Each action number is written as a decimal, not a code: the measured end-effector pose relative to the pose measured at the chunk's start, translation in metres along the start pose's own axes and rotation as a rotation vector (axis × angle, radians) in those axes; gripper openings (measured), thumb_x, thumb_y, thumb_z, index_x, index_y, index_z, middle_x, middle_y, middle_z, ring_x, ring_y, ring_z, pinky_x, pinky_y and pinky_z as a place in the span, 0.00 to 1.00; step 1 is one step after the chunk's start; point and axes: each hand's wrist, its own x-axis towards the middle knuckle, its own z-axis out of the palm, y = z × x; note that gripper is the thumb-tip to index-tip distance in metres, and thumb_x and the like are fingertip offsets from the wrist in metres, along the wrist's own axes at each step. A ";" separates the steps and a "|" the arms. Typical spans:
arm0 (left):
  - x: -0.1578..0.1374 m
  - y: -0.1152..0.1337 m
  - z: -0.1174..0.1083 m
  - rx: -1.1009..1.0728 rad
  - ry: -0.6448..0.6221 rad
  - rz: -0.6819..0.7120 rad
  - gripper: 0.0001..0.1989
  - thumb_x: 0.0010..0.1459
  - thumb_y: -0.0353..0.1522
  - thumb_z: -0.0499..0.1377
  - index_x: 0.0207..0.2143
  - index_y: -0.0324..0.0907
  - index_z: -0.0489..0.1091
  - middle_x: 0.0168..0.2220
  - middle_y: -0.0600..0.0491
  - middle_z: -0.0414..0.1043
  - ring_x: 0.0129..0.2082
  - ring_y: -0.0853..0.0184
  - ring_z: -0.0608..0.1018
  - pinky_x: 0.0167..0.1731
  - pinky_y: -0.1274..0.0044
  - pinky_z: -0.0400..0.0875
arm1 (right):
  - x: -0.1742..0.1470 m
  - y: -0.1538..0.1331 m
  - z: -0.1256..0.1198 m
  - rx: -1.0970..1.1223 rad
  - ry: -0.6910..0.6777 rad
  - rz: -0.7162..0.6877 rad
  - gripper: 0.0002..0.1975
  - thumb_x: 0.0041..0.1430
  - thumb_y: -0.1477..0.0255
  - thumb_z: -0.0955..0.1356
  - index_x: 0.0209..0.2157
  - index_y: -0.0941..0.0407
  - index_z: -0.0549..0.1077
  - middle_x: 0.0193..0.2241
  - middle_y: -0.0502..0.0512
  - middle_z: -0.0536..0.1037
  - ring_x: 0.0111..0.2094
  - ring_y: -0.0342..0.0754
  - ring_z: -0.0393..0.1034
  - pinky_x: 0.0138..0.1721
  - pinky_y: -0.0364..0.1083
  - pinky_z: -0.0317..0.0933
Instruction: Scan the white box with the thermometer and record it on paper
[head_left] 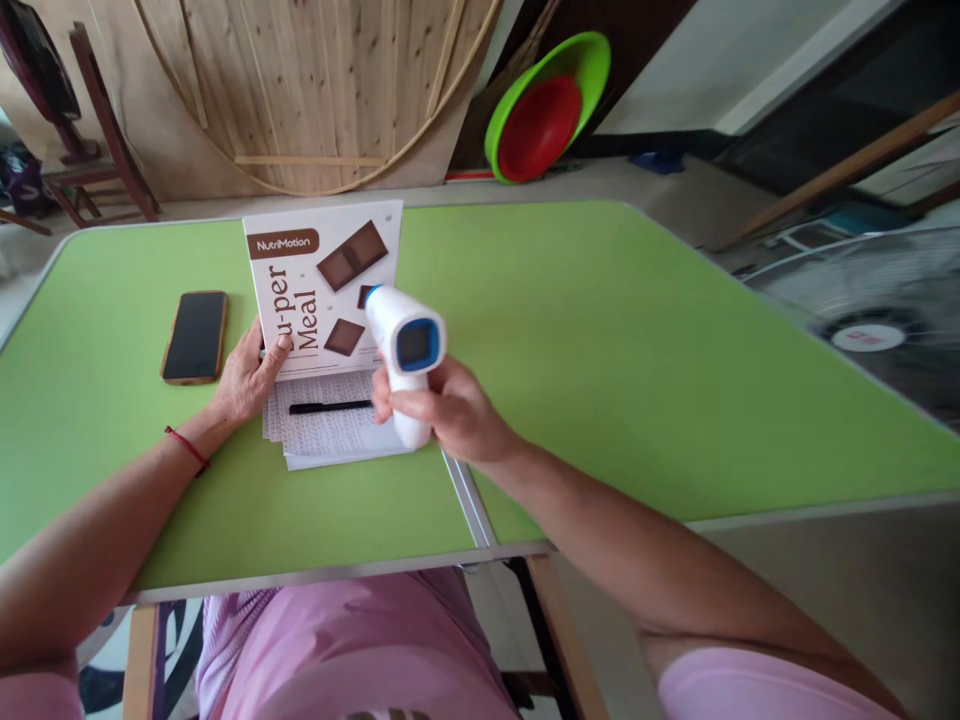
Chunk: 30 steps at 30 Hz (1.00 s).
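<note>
My right hand (pixel 454 410) is wrapped round the handle of a white infrared thermometer (pixel 396 318). Its dark, blue-framed screen faces me and its nose points toward a white and brown NutriMotion box (pixel 300 300). The box is tilted up on the table, with pictures of chocolate bars on its front. My left hand (pixel 251 375) grips the box's lower left edge, thumb on the front and fingers partly hidden behind. Below the box lie sheets of handwritten paper (pixel 330 445), with a black pen (pixel 328 407) across them; the thermometer and right hand cover its right end.
A phone in a brown case (pixel 195 338) lies left of my left hand on the green folding table (pixel 600 350). A metal seam crosses the tabletop. Beyond stand a green basin (pixel 592 65) and a red basin (pixel 540 125); a fan (pixel 870 330) is at the right.
</note>
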 end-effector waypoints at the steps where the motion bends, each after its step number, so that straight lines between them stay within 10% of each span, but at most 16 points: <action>1: 0.000 0.000 0.000 0.010 -0.003 -0.008 0.27 0.64 0.54 0.46 0.49 0.43 0.69 0.48 0.45 0.74 0.48 0.53 0.75 0.48 0.60 0.71 | -0.002 0.002 0.006 0.044 -0.040 0.053 0.12 0.50 0.66 0.69 0.36 0.54 0.65 0.26 0.45 0.71 0.25 0.41 0.68 0.29 0.46 0.68; 30: 0.000 0.002 -0.001 0.035 -0.027 -0.004 0.26 0.61 0.53 0.53 0.47 0.41 0.65 0.45 0.44 0.73 0.43 0.55 0.75 0.45 0.60 0.72 | -0.003 0.029 0.026 0.217 -0.105 0.076 0.17 0.61 0.54 0.66 0.39 0.54 0.66 0.27 0.48 0.71 0.29 0.42 0.67 0.32 0.45 0.61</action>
